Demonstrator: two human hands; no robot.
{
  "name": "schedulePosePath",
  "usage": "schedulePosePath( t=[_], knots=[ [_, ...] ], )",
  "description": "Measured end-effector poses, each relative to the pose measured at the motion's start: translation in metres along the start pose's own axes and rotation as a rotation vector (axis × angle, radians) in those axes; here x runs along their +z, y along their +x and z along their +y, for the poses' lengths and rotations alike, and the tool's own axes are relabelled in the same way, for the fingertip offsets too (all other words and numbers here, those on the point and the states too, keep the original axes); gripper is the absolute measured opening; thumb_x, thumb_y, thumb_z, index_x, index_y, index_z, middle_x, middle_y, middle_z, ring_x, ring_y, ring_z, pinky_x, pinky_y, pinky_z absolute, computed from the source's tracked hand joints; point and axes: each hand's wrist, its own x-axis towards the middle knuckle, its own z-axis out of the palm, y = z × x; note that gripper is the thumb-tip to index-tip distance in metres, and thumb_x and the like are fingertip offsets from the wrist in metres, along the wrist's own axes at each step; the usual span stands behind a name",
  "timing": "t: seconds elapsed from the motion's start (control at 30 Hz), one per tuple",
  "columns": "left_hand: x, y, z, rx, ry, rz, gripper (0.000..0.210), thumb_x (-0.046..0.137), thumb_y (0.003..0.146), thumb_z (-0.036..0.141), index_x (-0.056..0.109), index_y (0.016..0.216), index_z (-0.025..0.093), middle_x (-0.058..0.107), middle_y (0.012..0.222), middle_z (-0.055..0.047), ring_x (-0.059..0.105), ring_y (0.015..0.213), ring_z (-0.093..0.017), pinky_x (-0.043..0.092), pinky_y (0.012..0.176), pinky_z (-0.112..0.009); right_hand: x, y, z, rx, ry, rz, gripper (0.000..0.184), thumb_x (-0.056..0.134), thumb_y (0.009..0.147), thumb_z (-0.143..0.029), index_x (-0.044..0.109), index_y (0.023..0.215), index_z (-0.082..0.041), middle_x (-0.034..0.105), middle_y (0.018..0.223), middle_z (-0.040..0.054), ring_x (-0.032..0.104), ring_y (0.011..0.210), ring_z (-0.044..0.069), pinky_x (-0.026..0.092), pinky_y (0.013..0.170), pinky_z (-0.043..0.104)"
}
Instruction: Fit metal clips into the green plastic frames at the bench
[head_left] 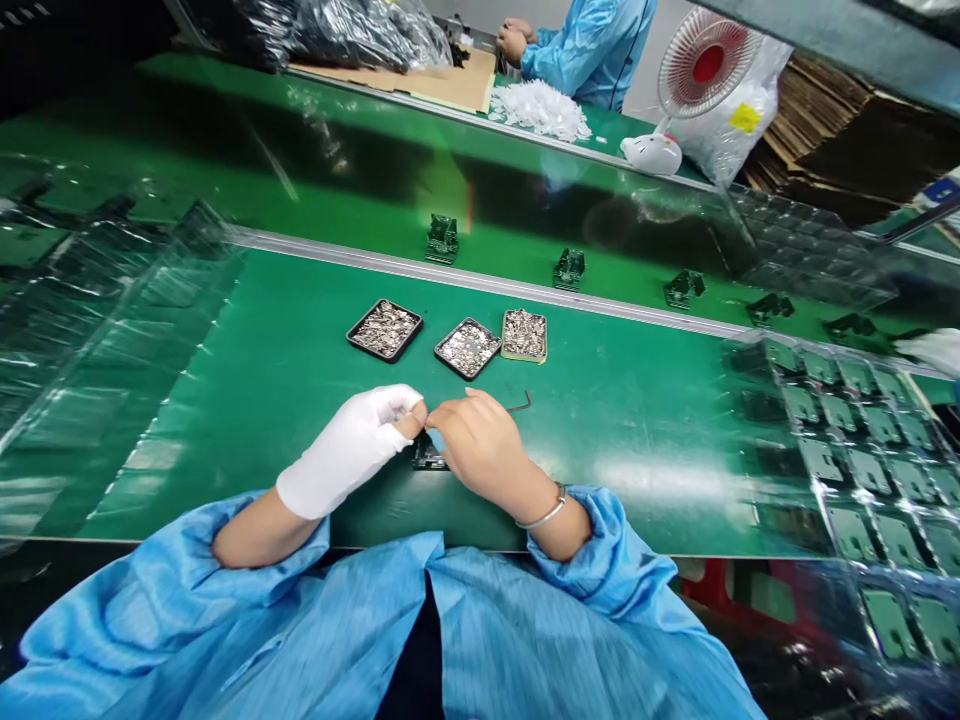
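My left hand (352, 440), in a white glove with bare fingertips, is closed, its thumb and finger pinched together. Close against it, my bare right hand (484, 440) also has its fingers closed; a bit of light blue shows at a fingertip. What either hand pinches is too small or hidden to make out. Below the fingertips a dark green circuit board (429, 455) lies on the green work surface, partly covered by my right hand. A thin bent hex key (523, 403) lies just beyond that hand.
Ahead stand three trays of small metal parts: left (385, 330), middle (468, 348) and right (524, 335). Several board assemblies (442, 240) sit along the strip beyond the metal rail (480, 285). Clear plastic trays (847, 455) with boards are at right. A co-worker (577, 50) works behind.
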Motion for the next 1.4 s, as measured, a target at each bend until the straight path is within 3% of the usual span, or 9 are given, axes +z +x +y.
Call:
schedulePosePath(
  t=[0.1,0.2,0.27,0.37,0.47,0.63,0.83,1.17,1.4],
  knots=[
    [-0.001,-0.005,-0.006,0.038,0.061,0.052,0.026,0.049,0.081,0.046,0.057,0.076,0.021,0.061,0.070,-0.001,0.059,0.066,-0.018,0.052,0.062,-0.031,-0.005,0.002,0.004,0.021,0.029,0.006,0.017,0.041,0.093,-0.021,0.057,0.096,-0.021,0.065,0.095,0.0064,0.059,0.094,0.019,0.037,0.107,0.043],
    [0.002,-0.013,-0.018,0.158,0.136,0.105,0.044,0.059,0.076,0.049,0.057,0.107,0.019,0.066,0.103,-0.008,0.065,0.089,-0.024,0.055,0.078,-0.036,-0.010,0.002,0.015,0.232,0.212,0.149,0.012,0.046,0.088,-0.021,0.057,0.085,-0.021,0.065,0.086,0.0034,0.060,0.086,0.017,0.046,0.095,0.037],
    [0.008,-0.016,-0.028,0.204,0.223,0.045,0.068,0.067,0.068,0.051,0.048,0.125,0.017,0.059,0.125,-0.013,0.061,0.110,-0.030,0.052,0.092,-0.041,-0.011,0.000,0.024,0.402,0.388,0.224,0.009,0.049,0.085,-0.023,0.056,0.080,-0.020,0.064,0.080,0.0013,0.060,0.078,0.015,0.050,0.081,0.031],
    [0.019,-0.017,-0.042,0.127,0.309,-0.055,0.066,0.063,0.073,0.046,0.045,0.129,0.016,0.060,0.124,-0.013,0.060,0.113,-0.030,0.050,0.095,-0.043,-0.007,-0.001,0.031,0.506,0.572,0.230,0.009,0.054,0.081,-0.027,0.057,0.077,-0.020,0.063,0.076,-0.0004,0.059,0.072,0.014,0.050,0.073,0.028],
    [0.024,-0.016,-0.045,0.136,0.291,0.031,0.052,0.053,0.082,0.042,0.047,0.126,0.016,0.062,0.117,-0.012,0.062,0.107,-0.026,0.051,0.093,-0.040,-0.003,-0.002,0.027,0.460,0.578,0.201,0.009,0.055,0.082,-0.026,0.058,0.077,-0.020,0.064,0.079,0.0007,0.060,0.076,0.015,0.050,0.076,0.029],
    [0.022,-0.017,-0.035,0.301,0.328,0.160,0.047,0.052,0.082,0.037,0.048,0.124,0.017,0.060,0.114,-0.011,0.060,0.106,-0.026,0.050,0.091,-0.039,-0.001,-0.003,0.015,0.218,0.427,0.160,0.006,0.054,0.085,-0.021,0.058,0.080,-0.022,0.065,0.103,0.0069,0.060,0.101,0.019,0.045,0.096,0.040],
    [0.024,-0.019,-0.024,0.275,0.323,0.129,0.037,0.057,0.074,0.032,0.050,0.109,0.019,0.060,0.103,-0.008,0.061,0.094,-0.024,0.051,0.085,-0.038,0.003,-0.006,0.013,0.167,0.298,0.071,0.012,0.050,0.083,-0.014,0.057,0.087,-0.023,0.064,0.107,0.0056,0.059,0.104,0.019,0.026,0.113,0.050],
    [0.024,-0.020,-0.024,0.397,0.415,0.155,0.039,0.056,0.078,0.036,0.051,0.112,0.017,0.060,0.108,-0.013,0.059,0.104,-0.029,0.049,0.092,-0.043,0.003,-0.007,0.009,0.219,0.279,0.121,0.012,0.048,0.085,-0.015,0.055,0.087,-0.023,0.062,0.104,0.0051,0.057,0.105,0.019,0.025,0.114,0.049],
    [0.020,-0.020,-0.017,0.341,0.355,0.086,0.041,0.049,0.084,0.040,0.053,0.118,0.017,0.063,0.112,-0.011,0.061,0.106,-0.026,0.050,0.093,-0.040,0.004,-0.004,0.009,0.209,0.372,0.170,0.013,0.046,0.085,-0.013,0.055,0.088,-0.022,0.060,0.100,0.0070,0.056,0.102,0.020,0.047,0.092,0.038]
  ],
)
